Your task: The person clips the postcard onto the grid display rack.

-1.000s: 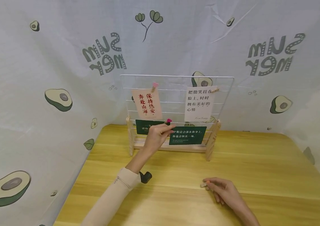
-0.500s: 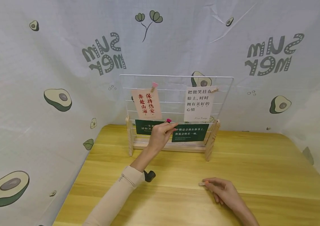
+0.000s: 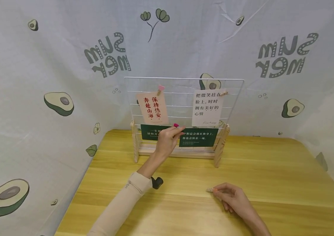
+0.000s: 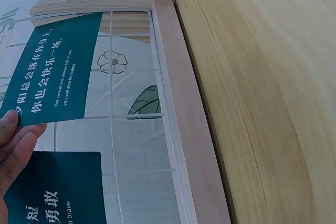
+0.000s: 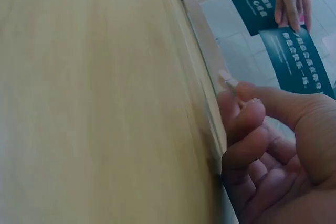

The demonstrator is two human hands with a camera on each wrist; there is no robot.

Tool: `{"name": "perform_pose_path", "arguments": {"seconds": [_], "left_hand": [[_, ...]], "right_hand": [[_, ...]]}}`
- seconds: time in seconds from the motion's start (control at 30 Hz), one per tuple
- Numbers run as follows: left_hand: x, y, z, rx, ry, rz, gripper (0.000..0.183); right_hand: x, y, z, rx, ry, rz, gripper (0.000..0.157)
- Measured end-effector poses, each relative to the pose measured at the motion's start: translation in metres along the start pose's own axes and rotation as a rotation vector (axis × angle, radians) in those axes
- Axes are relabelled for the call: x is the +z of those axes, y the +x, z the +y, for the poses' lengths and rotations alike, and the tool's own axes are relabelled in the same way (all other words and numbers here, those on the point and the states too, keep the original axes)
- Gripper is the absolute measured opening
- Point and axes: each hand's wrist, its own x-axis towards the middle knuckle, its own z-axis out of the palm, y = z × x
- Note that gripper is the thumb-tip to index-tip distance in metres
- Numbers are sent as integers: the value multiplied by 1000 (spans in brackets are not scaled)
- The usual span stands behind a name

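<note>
My left hand (image 3: 167,139) pinches the left edge of a dark green card (image 3: 200,137) with white writing and holds it up against the lower part of a white wire grid (image 3: 181,78). In the left wrist view, thumb and fingertips grip that green card (image 4: 63,72) at its corner. A second green card (image 3: 149,132) hangs to its left, partly behind the hand, with a dark pink clip (image 3: 176,125) at its upper right. Low over the table, my right hand (image 3: 233,198) pinches a small wooden clothespin (image 3: 209,190) between thumb and forefinger, its tip pointing left.
Higher on the grid hang a pink card (image 3: 153,109) under a pink heart clip (image 3: 161,88) and a white card (image 3: 206,113) under a wooden clip (image 3: 224,93). Wooden feet and a bar (image 3: 193,153) carry the grid on the yellow wooden table (image 3: 261,167). Behind hangs a printed cloth (image 3: 178,49).
My left hand has shifted slightly right, and the card it holds has moved right and a little up along the grid. The right hand has barely moved; its clothespin has turned slightly.
</note>
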Motion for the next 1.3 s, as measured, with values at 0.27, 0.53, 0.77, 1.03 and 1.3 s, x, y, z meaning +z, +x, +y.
{"name": "perform_pose_path", "arguments": {"seconds": [0.27,0.53,0.77,1.03,1.3], "left_hand": [[3,0,-2,33,55,12,21],[4,0,-2,55,97,38,20],[7,-1,-2,52,88,41,19],[9,-2,-3,64,97,56,20],[11,-3,-3,67,98,65,20]], "right_hand": [[-20,14,-32,-146,-244,163,26],[-52,46,-90,-430,-428,352,11],[-66,73,-129,-632,-610,490,3],[-63,92,-147,-632,-701,499,6],[-65,106,-148,-625,-705,483,5]]}}
